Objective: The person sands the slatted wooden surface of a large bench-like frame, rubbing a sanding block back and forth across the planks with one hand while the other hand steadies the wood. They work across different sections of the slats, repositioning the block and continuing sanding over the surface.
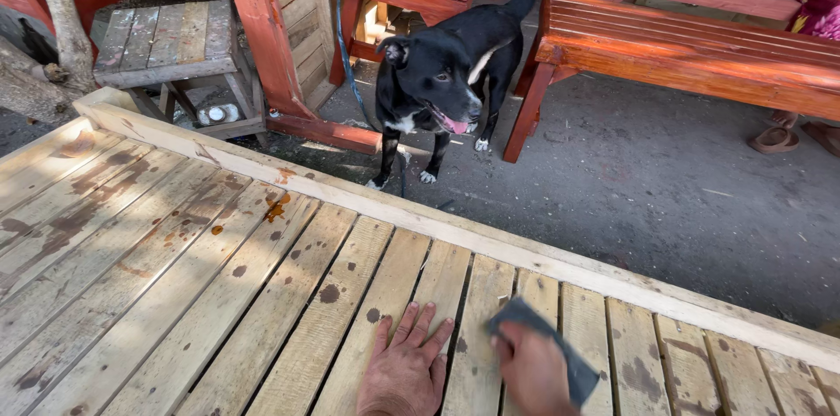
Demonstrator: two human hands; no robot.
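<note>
Right, down at the near edge the left hand (pixel 404 370) lies flat on the slatted wooden tabletop (pixel 175 293), fingers spread, palm down, holding nothing, simply bracing on the boards. Just to its right, the right hand (pixel 532 370) has its grip closed around a dark grey sanding sheet (pixel 547 342), which curls over the fingers and presses onto a slat; the hand looks blurred. So the sheet sits at the near right of the tabletop, between hand and wood.

As to progress, I'd judge the surface largely unworked: the slats to the left carry dark brown spots and patches of reddish stain (pixel 276 207), and there are marks on the boards to the right too. The pale edge rail (pixel 490 237) running along the far side looks cleaner than the slats.

Beyond the rail, a black dog with white chest and paws (pixel 442 75) stands on the dark ground, mouth open. Farther off on the right sits a red-stained bench (pixel 691 53), and on the far left a small grey weathered stool (pixel 166 44) beside a red post (pixel 262 27).
</note>
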